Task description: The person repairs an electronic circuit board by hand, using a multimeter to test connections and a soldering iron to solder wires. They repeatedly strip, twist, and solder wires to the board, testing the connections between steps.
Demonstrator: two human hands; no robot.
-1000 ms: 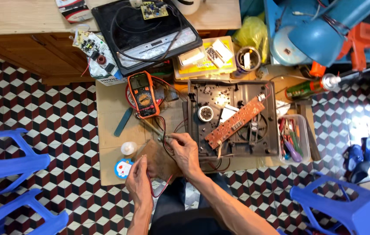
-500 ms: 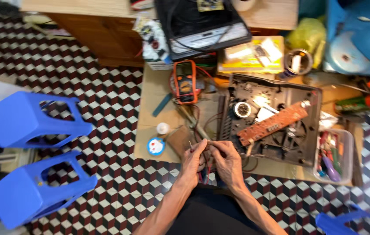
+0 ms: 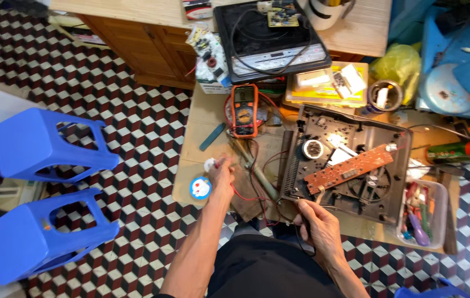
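Two blue stools (image 3: 47, 143) (plastic), one multimeter (image 3: 244, 109), one circuit board (image 3: 349, 168)

A makeshift electronics repair workshop on a tiled floor (image 3: 135, 138): a multimeter (image 3: 244, 110) at twelve o'clock, an opened appliance chassis (image 3: 351, 165) with its circuit board (image 3: 351, 168) at two o'clock, and an induction cooker (image 3: 271, 36) on the desk (image 3: 356, 33).

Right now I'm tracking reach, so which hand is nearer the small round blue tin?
Left. The left hand sits just right of the blue tin; the right hand is far off by the open appliance.
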